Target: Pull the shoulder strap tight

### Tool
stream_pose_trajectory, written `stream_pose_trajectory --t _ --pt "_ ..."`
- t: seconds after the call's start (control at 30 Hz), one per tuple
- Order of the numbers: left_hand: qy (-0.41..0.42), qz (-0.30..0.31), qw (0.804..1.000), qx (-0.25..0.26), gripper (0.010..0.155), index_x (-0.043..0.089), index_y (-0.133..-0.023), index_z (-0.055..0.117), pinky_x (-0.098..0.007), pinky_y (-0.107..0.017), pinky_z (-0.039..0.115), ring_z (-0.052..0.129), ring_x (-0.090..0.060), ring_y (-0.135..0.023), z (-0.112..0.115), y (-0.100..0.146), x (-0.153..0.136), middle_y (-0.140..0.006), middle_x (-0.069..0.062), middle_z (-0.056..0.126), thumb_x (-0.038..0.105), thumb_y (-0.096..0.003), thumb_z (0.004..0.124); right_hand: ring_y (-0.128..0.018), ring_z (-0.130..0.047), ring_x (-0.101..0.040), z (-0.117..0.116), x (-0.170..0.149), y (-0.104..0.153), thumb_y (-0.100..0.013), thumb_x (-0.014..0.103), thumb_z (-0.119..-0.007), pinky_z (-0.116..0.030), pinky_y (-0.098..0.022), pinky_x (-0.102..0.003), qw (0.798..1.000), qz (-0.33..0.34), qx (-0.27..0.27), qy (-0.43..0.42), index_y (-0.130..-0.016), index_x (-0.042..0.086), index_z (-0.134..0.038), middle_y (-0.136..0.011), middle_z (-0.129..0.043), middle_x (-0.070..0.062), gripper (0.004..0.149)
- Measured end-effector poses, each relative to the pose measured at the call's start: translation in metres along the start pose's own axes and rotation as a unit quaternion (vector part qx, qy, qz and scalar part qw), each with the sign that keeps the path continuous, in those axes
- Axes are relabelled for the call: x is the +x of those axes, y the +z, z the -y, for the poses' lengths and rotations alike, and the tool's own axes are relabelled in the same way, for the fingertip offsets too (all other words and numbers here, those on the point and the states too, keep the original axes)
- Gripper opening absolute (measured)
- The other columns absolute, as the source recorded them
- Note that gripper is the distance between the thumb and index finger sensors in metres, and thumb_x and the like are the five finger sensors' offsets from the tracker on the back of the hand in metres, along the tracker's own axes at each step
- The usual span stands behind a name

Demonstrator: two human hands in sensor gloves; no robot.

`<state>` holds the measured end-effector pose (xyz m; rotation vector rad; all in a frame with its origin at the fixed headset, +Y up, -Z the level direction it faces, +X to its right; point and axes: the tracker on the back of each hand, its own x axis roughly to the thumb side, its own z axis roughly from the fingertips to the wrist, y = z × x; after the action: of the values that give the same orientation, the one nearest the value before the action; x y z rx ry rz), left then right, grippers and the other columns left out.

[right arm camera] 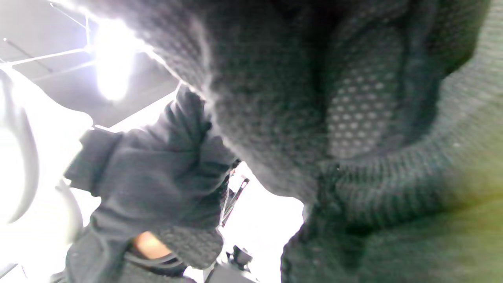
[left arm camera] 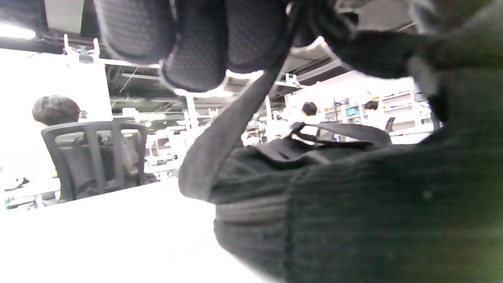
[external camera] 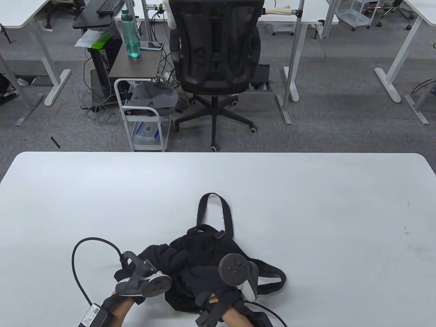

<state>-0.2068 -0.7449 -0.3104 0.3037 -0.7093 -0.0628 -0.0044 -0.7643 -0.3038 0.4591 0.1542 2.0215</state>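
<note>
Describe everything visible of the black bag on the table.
The black bag is a soft, ribbed-looking fabric backpack, lying crumpled and flat near the table's front edge. A top loop of webbing stretches away from the person, and one shoulder strap curves out at its right. Both gloved hands rest on it: the left hand and right hand. In the left wrist view, a strap runs up to the left fingers.

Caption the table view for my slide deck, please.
Both gloved hands, left and right, work on a black backpack on a white table.
</note>
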Motion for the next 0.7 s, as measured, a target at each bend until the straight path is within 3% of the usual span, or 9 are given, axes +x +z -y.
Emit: stream_pose_trajectory --t 0.13,0.2,0.3,0.43,0.53,0.7 --pt "-0.012 0.002 1.000 0.010 0.064 0.031 -0.095 0.058 -0.038 -0.055 0.081 0.093 -0.020 -0.072 -0.002 0.001 0.006 -0.068 0.008 0.091 0.041 -0.0323 0.060 -0.034 -0.106 -0.034 0.000 -0.004 0.000 -0.043 0.034 -0.086 -0.079 -0.047 -0.056 1.000 -0.008 0.004 -0.004 -0.062 0.003 -0.099 -0.051 -0.108 -0.019 0.039" --pt "-0.011 0.015 1.000 0.014 0.064 0.031 -0.096 0.058 -0.037 -0.055 0.081 0.093 -0.020 -0.072 -0.005 0.002 0.013 -0.068 0.008 0.091 0.042 -0.0328 0.060 -0.043 -0.103 -0.039 0.001 -0.006 0.000 -0.043 0.041 -0.085 -0.075 -0.050 -0.059 1.000 -0.011 0.001 -0.007 -0.071 0.000 -0.095 -0.061 -0.103 -0.023 0.051" --pt "0.007 0.041 0.999 0.036 0.064 0.030 -0.095 0.059 -0.038 -0.054 0.081 0.093 -0.021 -0.071 -0.012 0.001 0.028 -0.068 0.007 0.091 0.043 -0.0327 0.062 -0.040 -0.104 -0.036 0.000 -0.006 -0.001 -0.044 0.043 -0.084 -0.077 -0.049 -0.057 1.000 -0.006 0.008 -0.012 -0.068 0.002 -0.096 -0.058 -0.105 -0.020 0.050" --pt "-0.028 0.057 0.997 0.042 0.064 0.031 -0.095 0.058 -0.036 -0.054 0.083 0.094 -0.018 -0.071 -0.013 0.000 0.037 -0.068 0.010 0.091 0.043 -0.0321 0.060 -0.029 -0.106 -0.033 0.002 -0.004 0.001 -0.043 0.035 -0.084 -0.081 -0.044 -0.055 1.000 0.004 -0.007 -0.007 -0.059 0.001 -0.101 -0.047 -0.109 -0.019 0.040" --pt "-0.004 0.052 0.998 0.036 0.065 0.033 -0.095 0.057 -0.038 -0.055 0.081 0.092 -0.020 -0.072 -0.011 -0.001 0.031 -0.068 0.008 0.090 0.042 -0.0312 0.058 -0.027 -0.106 -0.032 0.001 -0.002 0.001 -0.044 0.033 -0.084 -0.082 -0.044 -0.054 1.000 0.004 -0.006 -0.008 -0.057 0.001 -0.102 -0.044 -0.110 -0.018 0.039" --pt "-0.034 0.016 0.999 0.019 0.065 0.039 -0.095 0.055 -0.037 -0.055 0.081 0.092 -0.019 -0.073 -0.003 -0.001 0.007 -0.068 0.010 0.090 0.043 -0.0307 0.056 -0.025 -0.107 -0.033 -0.001 -0.001 0.001 -0.043 0.032 -0.084 -0.082 -0.043 -0.054 1.000 0.005 0.003 -0.002 -0.055 0.001 -0.103 -0.042 -0.111 -0.018 0.038"
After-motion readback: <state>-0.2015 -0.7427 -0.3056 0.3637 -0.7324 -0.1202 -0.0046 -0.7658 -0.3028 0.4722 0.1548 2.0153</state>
